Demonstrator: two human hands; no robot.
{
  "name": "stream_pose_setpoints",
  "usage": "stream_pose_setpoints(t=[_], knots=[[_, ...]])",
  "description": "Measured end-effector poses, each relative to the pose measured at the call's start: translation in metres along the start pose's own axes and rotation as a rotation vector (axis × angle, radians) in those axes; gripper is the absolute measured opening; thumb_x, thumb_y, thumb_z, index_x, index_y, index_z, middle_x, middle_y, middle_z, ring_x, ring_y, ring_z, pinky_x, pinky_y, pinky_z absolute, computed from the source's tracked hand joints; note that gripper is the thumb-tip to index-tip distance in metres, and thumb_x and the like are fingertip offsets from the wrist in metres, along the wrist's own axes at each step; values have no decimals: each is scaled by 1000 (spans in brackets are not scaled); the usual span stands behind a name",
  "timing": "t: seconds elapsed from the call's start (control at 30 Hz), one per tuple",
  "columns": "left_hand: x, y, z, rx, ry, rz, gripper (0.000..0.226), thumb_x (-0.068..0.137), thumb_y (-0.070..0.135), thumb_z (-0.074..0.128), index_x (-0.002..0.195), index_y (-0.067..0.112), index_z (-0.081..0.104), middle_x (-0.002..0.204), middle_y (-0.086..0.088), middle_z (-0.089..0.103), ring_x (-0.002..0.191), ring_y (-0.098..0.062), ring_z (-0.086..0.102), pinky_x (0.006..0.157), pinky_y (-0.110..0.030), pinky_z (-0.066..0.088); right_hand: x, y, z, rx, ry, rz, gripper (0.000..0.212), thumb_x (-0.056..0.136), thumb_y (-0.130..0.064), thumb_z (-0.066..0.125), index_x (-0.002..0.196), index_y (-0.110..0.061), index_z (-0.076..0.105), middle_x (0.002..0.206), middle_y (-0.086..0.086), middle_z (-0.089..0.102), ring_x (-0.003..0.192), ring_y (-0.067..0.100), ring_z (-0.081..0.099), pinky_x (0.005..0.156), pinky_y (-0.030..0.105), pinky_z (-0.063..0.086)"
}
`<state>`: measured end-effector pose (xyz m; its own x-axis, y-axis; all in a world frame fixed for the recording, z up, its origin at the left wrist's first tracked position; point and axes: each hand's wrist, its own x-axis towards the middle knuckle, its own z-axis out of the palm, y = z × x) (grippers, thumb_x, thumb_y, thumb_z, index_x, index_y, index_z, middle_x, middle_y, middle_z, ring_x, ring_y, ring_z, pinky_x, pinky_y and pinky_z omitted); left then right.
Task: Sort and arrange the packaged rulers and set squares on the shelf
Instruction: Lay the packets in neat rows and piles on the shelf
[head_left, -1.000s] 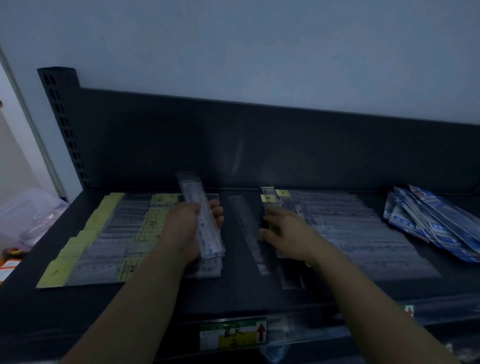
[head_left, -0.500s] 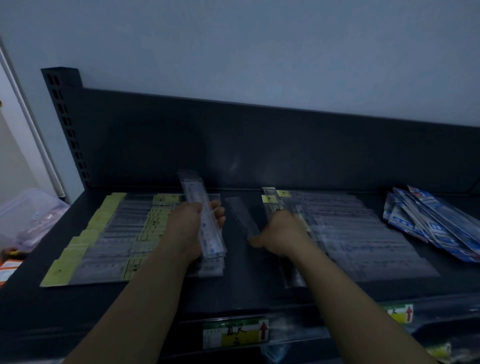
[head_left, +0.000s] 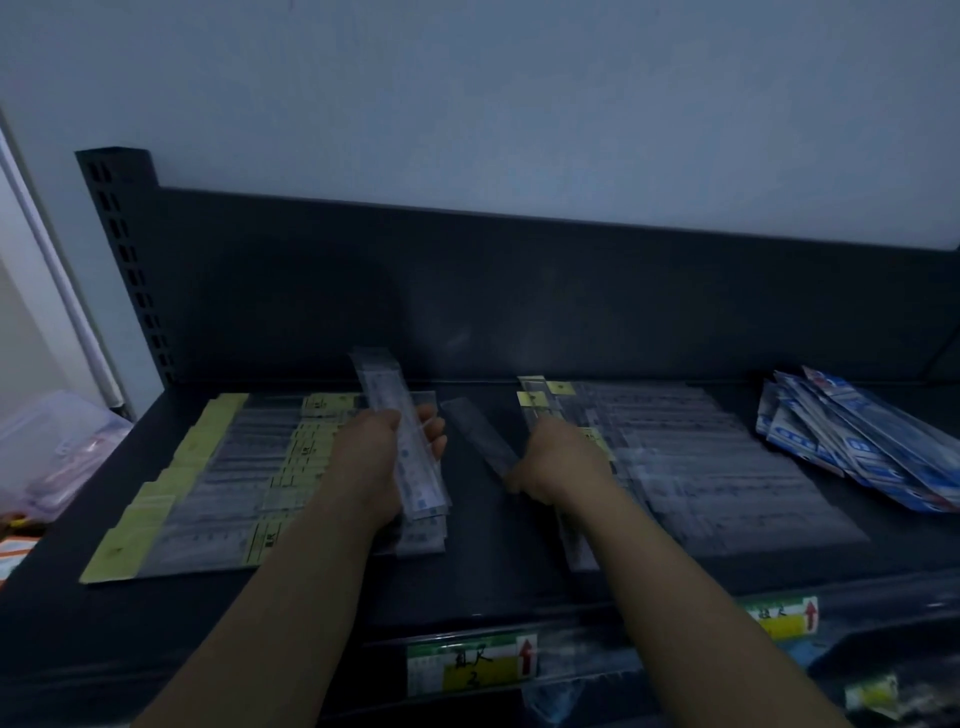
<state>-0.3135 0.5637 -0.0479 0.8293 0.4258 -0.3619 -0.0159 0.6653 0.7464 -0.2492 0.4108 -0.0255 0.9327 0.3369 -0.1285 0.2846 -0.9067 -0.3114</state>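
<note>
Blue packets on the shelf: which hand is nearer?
Right. The right hand, gripping a single ruler, is left of the blue packets across the clear ruler spread; the left hand, gripping a ruler bundle, is farther left.

Forearms bare as far as visible; left hand (head_left: 376, 460), right hand (head_left: 561, 462) bare.

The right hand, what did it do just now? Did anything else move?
The right hand closed on the near end of a clear ruler pack and shifted it slightly left. The left hand kept gripping its bundle of ruler packs. The laid-out rows stayed put.
</note>
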Motion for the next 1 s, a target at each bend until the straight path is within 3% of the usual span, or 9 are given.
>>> stream_pose_setpoints(t=[0.07, 0.2, 0.33, 0.5, 0.57, 0.63, 0.73, 0.8, 1.0], knots=[[-2, 0, 0, 17, -2, 1, 36, 98, 12, 36, 124, -6, 54, 102, -17, 62, 78, -22, 63, 53, -27, 56, 5, 5, 0, 115, -64, 20, 28, 72, -23, 74, 73, -12, 49, 78, 5, 57, 80, 22, 63, 62, 26, 44], [-5, 1, 0, 33, -8, 14, 35, 98, 11, 37, 122, -6, 55, 104, -17, 63, 81, -22, 64, 61, -30, 55, 9, 13, 1, 401, -124, 57, 25, 66, -16, 82, 78, -5, 64, 74, 6, 63, 71, 20, 62, 60, 23, 46], [-7, 2, 2, 43, 4, -4, 34, 98, 11, 36, 118, -7, 58, 99, -18, 64, 83, -22, 63, 67, -31, 53, 2, 23, 0, 771, -55, 50, 22, 76, -11, 76, 64, -12, 58, 57, 1, 57, 51, 12, 51, 44, 15, 39], [-10, 3, 2, 19, -47, -57, 35, 100, 20, 40, 114, -5, 59, 102, -16, 65, 84, -22, 64, 65, -31, 55, -6, 38, -17, 1262, -128, -169, 13, 87, -12, 65, 75, -10, 61, 75, 8, 62, 72, 21, 57, 75, 30, 48], [-14, 7, 3, 8, -147, -101, 37, 99, 28, 43, 108, -3, 60, 88, -12, 65, 72, -18, 64, 58, -28, 56, -10, 48, -30, 1255, -289, -289, 4, 89, -10, 60, 84, -10, 61, 74, 5, 65, 67, 18, 61, 74, 32, 52], [-20, 15, 6, 54, -278, -147, 37, 94, 34, 45, 101, 2, 61, 76, -9, 65, 59, -17, 63, 51, -24, 54, -12, 59, -47, 1033, -409, -381, 9, 89, -8, 59, 94, -11, 65, 71, -4, 65, 61, 13, 58, 67, 28, 51], [-25, 21, 5, 163, -411, -290, 64, 92, 54, 40, 105, -4, 64, 87, -16, 67, 65, -23, 66, 58, -27, 57, -7, 72, -64, 755, -548, -432, 23, 87, 0, 61, 107, -8, 68, 78, -1, 66, 62, 14, 54, 61, 24, 49], [-29, 23, 5, 279, -522, -366, 69, 85, 59, 48, 107, -4, 64, 90, -17, 67, 69, -23, 65, 63, -29, 55, -4, 72, -68, 719, -512, -423, 28, 84, 3, 64, 110, -7, 66, 84, 6, 65, 65, 16, 55, 59, 23, 49], [-48, 4, 18, 593, -551, -229, 31, 80, 19, 67, 104, 1, 64, 90, -12, 69, 69, -16, 66, 58, -25, 53, 0, 44, -45, 1010, -322, -298, 34, 74, 4, 73, 103, -7, 58, 89, 15, 61, 66, 16, 57, 59, 23, 51]])
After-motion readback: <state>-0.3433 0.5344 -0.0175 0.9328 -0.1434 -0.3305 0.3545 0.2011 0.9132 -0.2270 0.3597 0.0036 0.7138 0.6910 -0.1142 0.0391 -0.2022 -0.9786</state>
